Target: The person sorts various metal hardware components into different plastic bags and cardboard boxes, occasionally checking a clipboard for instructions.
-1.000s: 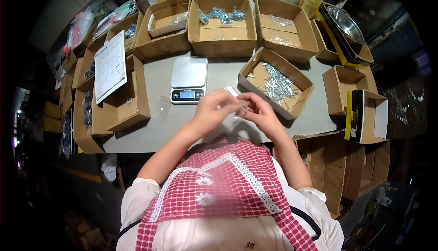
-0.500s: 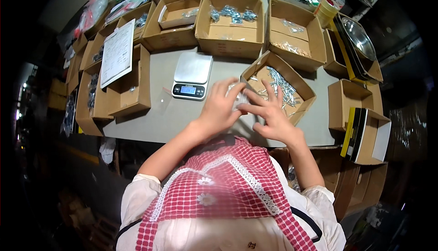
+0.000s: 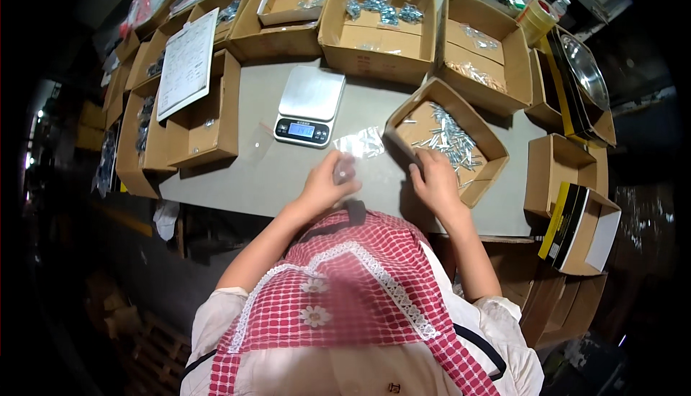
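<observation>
My left hand is at the near part of the table, fingers curled round a greyish, see-through clear plastic bag; its contents cannot be made out. Just beyond the fingers lies a shiny clear packet. My right hand grips the near-left wall of a tilted open cardboard box, thumb on one side and fingers on the other. Several slim silvery metal pins lie loose in that box. A white digital scale with a lit display stands beyond my left hand, its pan bare.
Open cardboard boxes with bagged metal parts line the far side. A written sheet on a board leans across boxes at left. Tape rolls and a steel bowl stand at far right. Smaller boxes sit at right.
My hands, close together before, have parted. The left has come down and nearer, while the right has moved onto the pin box's wall. The shiny packet now shows on the table.
</observation>
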`<action>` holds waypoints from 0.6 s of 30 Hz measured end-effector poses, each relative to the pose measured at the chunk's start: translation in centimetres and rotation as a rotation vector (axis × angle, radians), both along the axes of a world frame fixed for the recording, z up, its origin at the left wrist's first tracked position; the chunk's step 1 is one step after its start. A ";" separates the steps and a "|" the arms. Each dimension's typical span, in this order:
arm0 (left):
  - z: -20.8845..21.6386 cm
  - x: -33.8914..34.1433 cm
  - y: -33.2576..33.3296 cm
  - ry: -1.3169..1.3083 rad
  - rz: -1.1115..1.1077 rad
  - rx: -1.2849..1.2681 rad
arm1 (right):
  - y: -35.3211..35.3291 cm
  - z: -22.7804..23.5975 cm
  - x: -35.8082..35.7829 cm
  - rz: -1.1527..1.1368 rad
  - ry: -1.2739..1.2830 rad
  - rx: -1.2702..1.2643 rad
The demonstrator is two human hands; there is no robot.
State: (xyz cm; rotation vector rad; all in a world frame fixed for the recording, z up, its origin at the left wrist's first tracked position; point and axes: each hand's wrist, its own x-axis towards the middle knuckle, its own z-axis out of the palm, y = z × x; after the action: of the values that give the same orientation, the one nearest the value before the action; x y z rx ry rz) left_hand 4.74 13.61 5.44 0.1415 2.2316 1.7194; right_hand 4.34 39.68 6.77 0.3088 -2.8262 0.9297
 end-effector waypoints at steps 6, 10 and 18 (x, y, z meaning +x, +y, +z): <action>2.3 -0.9 -1.5 -0.480 -0.206 0.437 | -0.6 3.4 1.2 0.114 -0.434 -0.161; 4.3 -1.7 -1.5 -0.456 -0.289 0.481 | 0.3 0.0 -2.5 -0.054 -0.188 0.133; 4.7 -3.3 -1.4 -0.386 -0.483 0.412 | -1.7 -3.5 -4.4 0.071 -0.258 0.477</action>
State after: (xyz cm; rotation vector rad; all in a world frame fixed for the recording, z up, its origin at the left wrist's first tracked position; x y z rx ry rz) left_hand 1.40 12.26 10.16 0.3724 1.4103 1.7227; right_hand -0.04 37.99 3.31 0.3667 -3.2722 0.3068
